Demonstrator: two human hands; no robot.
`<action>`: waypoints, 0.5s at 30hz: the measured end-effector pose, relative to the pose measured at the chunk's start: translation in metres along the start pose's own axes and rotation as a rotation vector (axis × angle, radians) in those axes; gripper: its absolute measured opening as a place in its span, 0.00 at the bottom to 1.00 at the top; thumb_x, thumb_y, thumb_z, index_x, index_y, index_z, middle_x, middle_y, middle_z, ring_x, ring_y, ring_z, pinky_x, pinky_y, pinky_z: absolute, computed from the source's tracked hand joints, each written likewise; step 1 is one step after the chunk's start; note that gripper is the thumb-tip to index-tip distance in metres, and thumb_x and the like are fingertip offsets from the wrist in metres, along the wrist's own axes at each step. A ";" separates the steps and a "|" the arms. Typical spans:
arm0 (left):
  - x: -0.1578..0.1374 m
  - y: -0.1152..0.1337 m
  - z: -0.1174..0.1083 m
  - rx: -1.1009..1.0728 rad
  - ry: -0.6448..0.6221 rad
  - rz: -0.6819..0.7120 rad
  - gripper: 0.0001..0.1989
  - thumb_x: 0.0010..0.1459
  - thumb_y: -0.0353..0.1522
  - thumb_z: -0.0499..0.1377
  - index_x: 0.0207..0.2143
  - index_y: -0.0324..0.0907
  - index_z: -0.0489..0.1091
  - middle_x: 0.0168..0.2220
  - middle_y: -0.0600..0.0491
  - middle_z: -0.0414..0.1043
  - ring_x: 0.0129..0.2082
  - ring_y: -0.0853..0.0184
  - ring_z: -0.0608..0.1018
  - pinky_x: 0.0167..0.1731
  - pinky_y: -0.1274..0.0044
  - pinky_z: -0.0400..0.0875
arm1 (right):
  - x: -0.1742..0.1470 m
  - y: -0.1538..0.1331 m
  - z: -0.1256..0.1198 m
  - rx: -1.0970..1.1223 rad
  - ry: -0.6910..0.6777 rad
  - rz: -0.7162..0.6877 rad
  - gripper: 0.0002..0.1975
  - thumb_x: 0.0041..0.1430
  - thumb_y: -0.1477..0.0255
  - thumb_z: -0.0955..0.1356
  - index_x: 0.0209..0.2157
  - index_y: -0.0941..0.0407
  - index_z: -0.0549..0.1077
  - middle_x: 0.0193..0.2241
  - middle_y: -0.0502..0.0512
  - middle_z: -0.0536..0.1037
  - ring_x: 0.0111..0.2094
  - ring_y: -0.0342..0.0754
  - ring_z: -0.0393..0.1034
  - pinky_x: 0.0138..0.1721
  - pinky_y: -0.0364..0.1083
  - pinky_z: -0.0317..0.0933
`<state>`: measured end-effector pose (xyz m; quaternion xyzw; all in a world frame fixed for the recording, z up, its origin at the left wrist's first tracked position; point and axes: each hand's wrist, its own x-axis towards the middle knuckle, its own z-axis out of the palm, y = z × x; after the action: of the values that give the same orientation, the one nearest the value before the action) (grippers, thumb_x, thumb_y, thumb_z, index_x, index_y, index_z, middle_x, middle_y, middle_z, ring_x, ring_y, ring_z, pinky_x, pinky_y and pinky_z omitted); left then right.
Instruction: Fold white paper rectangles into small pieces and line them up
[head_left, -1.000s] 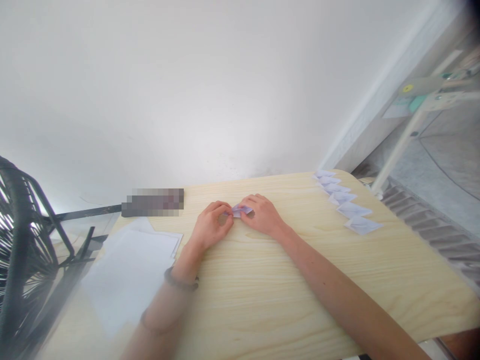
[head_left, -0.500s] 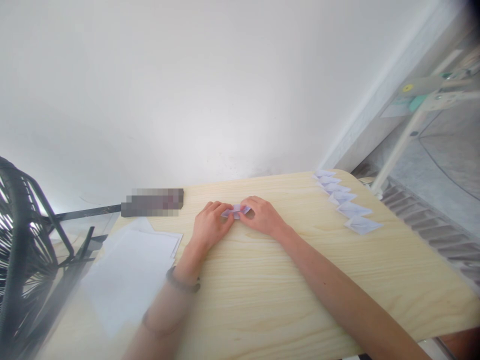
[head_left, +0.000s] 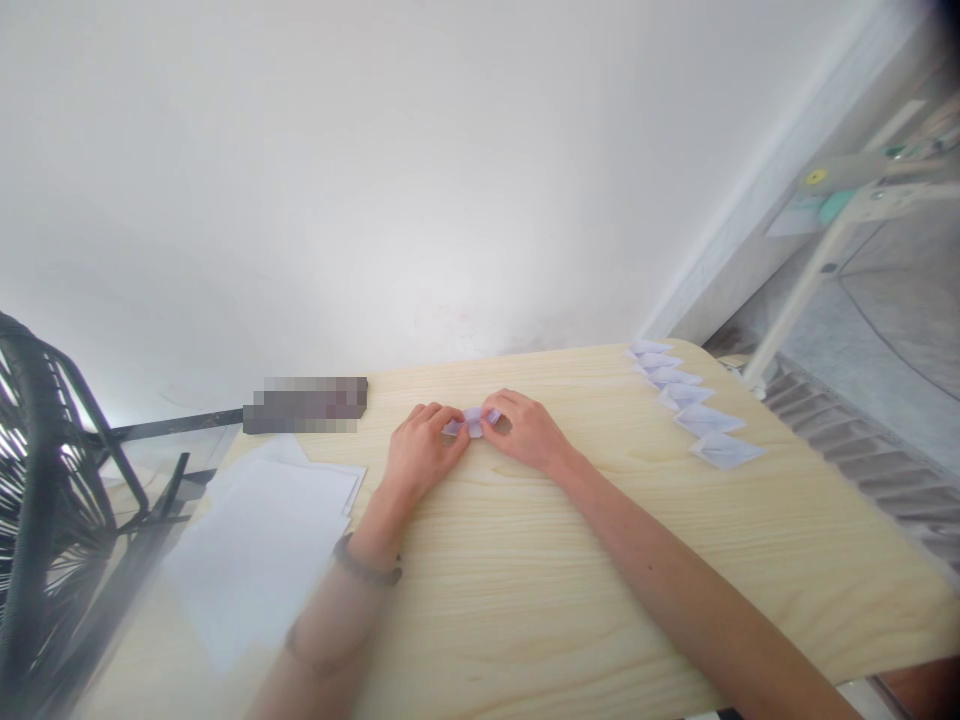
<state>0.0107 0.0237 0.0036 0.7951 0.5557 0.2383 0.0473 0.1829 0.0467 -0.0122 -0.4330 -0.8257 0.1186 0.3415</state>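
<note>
The white wall (head_left: 450,180) takes up most of my view, and against it I see the pale wood-grain counter (head_left: 555,560), its far right corner rounded. Off the counter's left side I have a dark chair-like frame (head_left: 34,480) with thin strands, and beyond its right side a pale slanted post (head_left: 791,305). A loose pile of white sheets (head_left: 262,530) lies on the left of the counter, edges out of line, my left forearm partly over it. Along the right side runs a slanting row of folded paper pieces (head_left: 686,395), pointed and overlapping; the far ones crowd too closely for me to count. Near the far left corner sits a dark long object (head_left: 306,408), too pixelated for me to identify. My left hand (head_left: 424,445) and right hand (head_left: 525,430) face each other mid-counter, with a dark bracelet (head_left: 367,568) on my left wrist. Smallest is the folded paper (head_left: 475,422) between them: the fingers of each hand pinch one end, thumb toward me, its middle showing in the gap. I cannot tell whether it touches the counter.
</note>
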 end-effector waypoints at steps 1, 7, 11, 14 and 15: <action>0.000 0.000 0.000 -0.002 -0.004 0.001 0.08 0.54 0.36 0.51 0.32 0.44 0.68 0.31 0.53 0.70 0.35 0.65 0.69 0.35 0.76 0.63 | 0.000 0.000 0.000 0.004 -0.005 -0.006 0.05 0.49 0.76 0.64 0.31 0.56 0.68 0.31 0.52 0.72 0.34 0.45 0.65 0.37 0.43 0.59; 0.000 0.000 0.000 -0.004 -0.022 0.007 0.08 0.53 0.36 0.52 0.34 0.44 0.67 0.32 0.54 0.69 0.36 0.65 0.69 0.35 0.76 0.63 | 0.000 0.000 0.000 -0.011 -0.031 -0.036 0.10 0.50 0.75 0.64 0.37 0.54 0.70 0.34 0.52 0.72 0.37 0.46 0.63 0.40 0.45 0.58; 0.000 0.000 0.001 -0.009 -0.027 0.009 0.09 0.53 0.35 0.51 0.35 0.44 0.67 0.33 0.53 0.69 0.36 0.65 0.69 0.35 0.76 0.63 | 0.000 -0.001 -0.002 -0.003 -0.034 -0.044 0.09 0.52 0.72 0.63 0.36 0.55 0.71 0.33 0.53 0.72 0.36 0.46 0.64 0.40 0.45 0.58; 0.001 0.000 0.000 -0.012 -0.040 0.015 0.09 0.53 0.35 0.51 0.35 0.45 0.67 0.34 0.54 0.69 0.36 0.65 0.69 0.35 0.76 0.63 | 0.000 -0.001 -0.002 -0.011 -0.034 -0.036 0.09 0.53 0.75 0.61 0.35 0.55 0.71 0.32 0.53 0.72 0.36 0.45 0.64 0.39 0.45 0.58; 0.001 0.000 0.000 -0.011 -0.043 0.016 0.09 0.53 0.35 0.51 0.35 0.45 0.67 0.34 0.54 0.69 0.36 0.65 0.69 0.35 0.76 0.63 | 0.000 -0.001 -0.002 -0.015 -0.034 -0.031 0.09 0.53 0.76 0.61 0.35 0.55 0.71 0.33 0.53 0.72 0.36 0.45 0.64 0.39 0.45 0.58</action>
<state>0.0110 0.0244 0.0039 0.8042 0.5468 0.2248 0.0617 0.1837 0.0458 -0.0103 -0.4204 -0.8389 0.1144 0.3262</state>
